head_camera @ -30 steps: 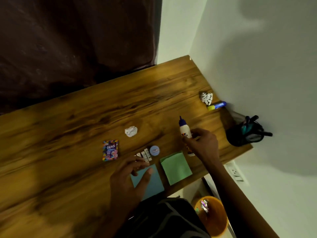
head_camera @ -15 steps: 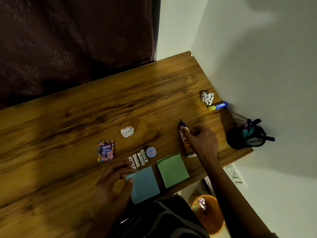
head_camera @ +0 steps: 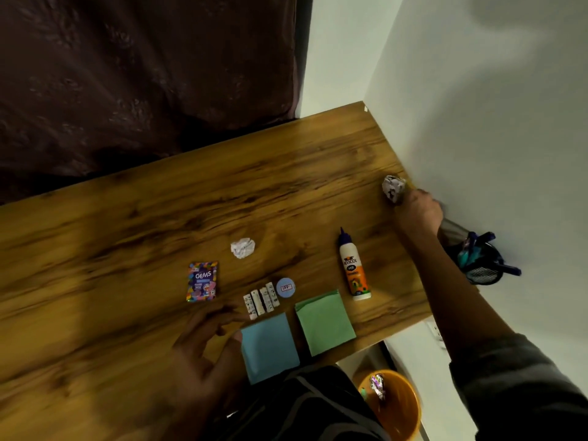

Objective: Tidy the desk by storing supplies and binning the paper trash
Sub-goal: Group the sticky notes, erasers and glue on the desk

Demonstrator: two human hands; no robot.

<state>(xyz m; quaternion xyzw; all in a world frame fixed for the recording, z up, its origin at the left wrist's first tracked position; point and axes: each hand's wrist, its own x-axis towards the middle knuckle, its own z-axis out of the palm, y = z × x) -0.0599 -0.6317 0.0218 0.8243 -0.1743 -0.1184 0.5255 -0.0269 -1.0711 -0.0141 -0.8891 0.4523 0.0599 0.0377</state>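
Brown wood-grain desk (head_camera: 159, 218) bears supplies; round orange plastic bin (head_camera: 410, 405) sits at 5 o'clock below; right hand (head_camera: 418, 206) reaches beside printed crumpled paper ball (head_camera: 393, 187) at 2 o'clock, grip indiscernible; left hand (head_camera: 203, 342) rests relaxed, empty; judged step: binning trash, next needing a firm pinch.

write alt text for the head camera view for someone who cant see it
A person's right hand reaches to the far right edge of a wooden desk, beside a crumpled paper ball by the wall. The left hand hovers open near a blue notepad; a glue bottle lies flat.
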